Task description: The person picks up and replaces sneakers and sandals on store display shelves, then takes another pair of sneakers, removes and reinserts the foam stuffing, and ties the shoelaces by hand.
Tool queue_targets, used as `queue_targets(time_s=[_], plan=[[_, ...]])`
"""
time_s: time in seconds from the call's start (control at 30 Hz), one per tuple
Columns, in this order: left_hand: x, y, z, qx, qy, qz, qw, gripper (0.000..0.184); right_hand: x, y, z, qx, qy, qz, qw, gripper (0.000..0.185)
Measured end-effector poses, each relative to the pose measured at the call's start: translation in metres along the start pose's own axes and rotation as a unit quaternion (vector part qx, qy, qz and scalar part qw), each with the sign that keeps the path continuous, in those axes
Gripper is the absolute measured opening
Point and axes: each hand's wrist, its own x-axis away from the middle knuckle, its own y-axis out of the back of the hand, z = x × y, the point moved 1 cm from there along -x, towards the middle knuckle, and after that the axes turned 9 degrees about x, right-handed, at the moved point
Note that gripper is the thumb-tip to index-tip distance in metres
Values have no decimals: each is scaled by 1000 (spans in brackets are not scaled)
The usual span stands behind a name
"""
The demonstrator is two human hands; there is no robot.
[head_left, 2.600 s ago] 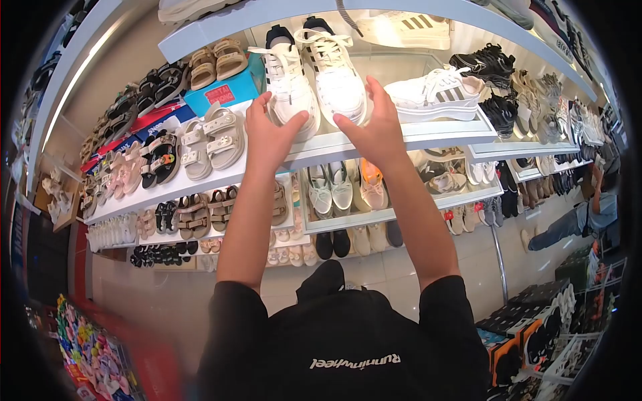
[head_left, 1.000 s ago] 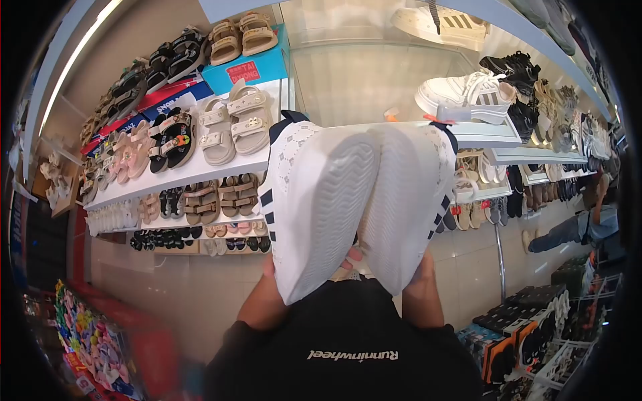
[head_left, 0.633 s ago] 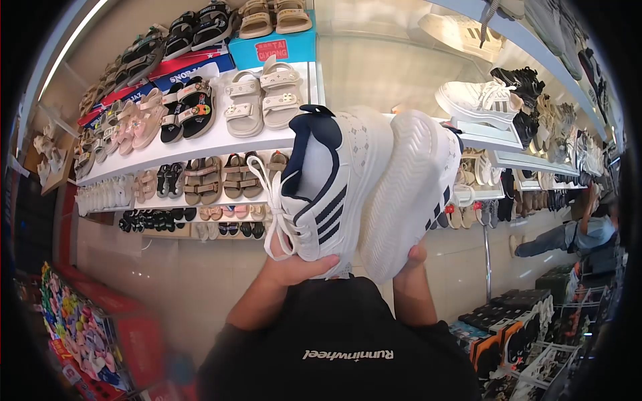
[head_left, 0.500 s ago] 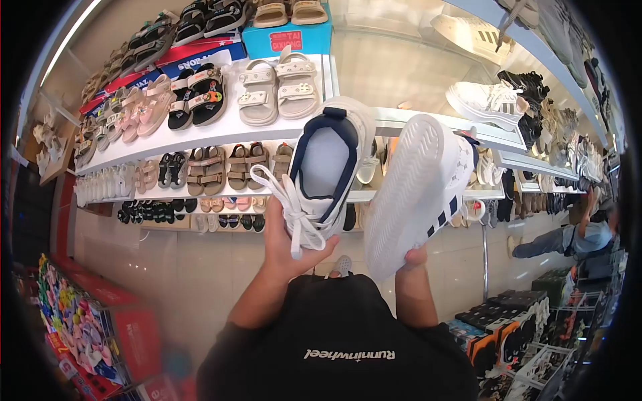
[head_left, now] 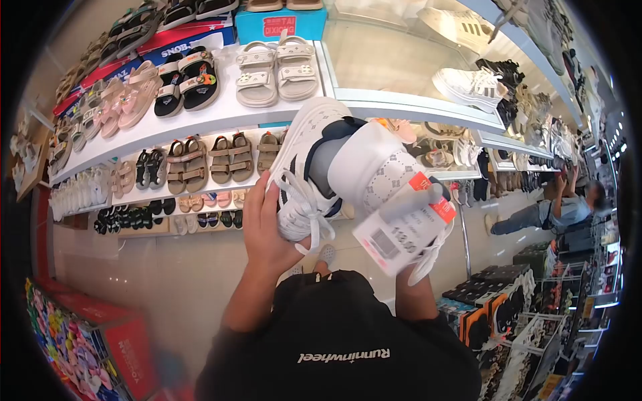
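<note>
- The left shoe [head_left: 302, 142] is gripped at its laced end by the left hand [head_left: 269, 239], fingers curled.
- The right shoe [head_left: 374, 165] is lifted beside it by the right hand [head_left: 405, 277], fingers hidden.
- Its tread, seen earlier, is turned away; a tag [head_left: 378, 244] is now shown.

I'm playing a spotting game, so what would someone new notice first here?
Probably the laced white shoe in the left hand and the patterned white shoe beside it, right in the middle. A big red-and-white price tag shows in front of the patterned one. Next might come the bright teal box at the top, behind the pale sandals.
</note>
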Motion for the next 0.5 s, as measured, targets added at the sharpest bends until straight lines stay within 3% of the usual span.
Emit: queue_targets(time_s=[0.2,0.27,0.33,0.43,0.47,0.5], plan=[[2,0,-6,12,-34,-8,999,97,9,0,14,-49,-18,19,998,88],[3,0,-10,48,-11,-2,999,97,13,-1,14,-117,-41,24,992,86],[7,1,-14,114,50,10,992,97,16,-6,19,-301,-82,-10,950,96],[23,-6,-16,414,199,14,888,101,19,-11,8,-451,-118,2,885,103],[33,-6,-12,434,208,29,876,103,21,-14,5,-407,-146,-7,902,113],[38,-9,-12,491,231,18,840,102,18,-18,8,-469,-162,-8,868,113]])
